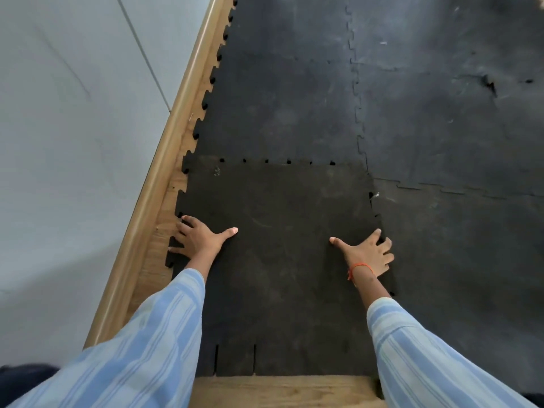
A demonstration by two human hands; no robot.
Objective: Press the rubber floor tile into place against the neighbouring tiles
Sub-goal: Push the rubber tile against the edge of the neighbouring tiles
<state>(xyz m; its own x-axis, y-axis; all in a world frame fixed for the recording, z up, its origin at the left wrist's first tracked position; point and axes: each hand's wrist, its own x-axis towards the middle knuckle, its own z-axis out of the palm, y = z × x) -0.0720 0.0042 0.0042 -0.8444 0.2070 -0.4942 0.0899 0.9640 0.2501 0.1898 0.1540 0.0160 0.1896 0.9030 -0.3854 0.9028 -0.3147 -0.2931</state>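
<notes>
A dark brownish rubber floor tile (282, 254) with jigsaw edges lies flat in the lower middle. Its far edge meets a neighbouring black tile (279, 107), with small gaps showing along that seam. Its right edge lies against another black tile (459, 260). My left hand (200, 238) rests flat on the tile's left edge, fingers spread over the teeth. My right hand (366, 254) lies flat on the tile's right edge, fingers spread over the seam. An orange thread circles that wrist. Neither hand grips anything.
A wooden skirting board (164, 172) and a grey wall (73, 142) run along the left. Bare wood floor (282, 390) shows at the tile's near edge and along its left side. More black tiles (441, 83) cover the floor beyond and to the right.
</notes>
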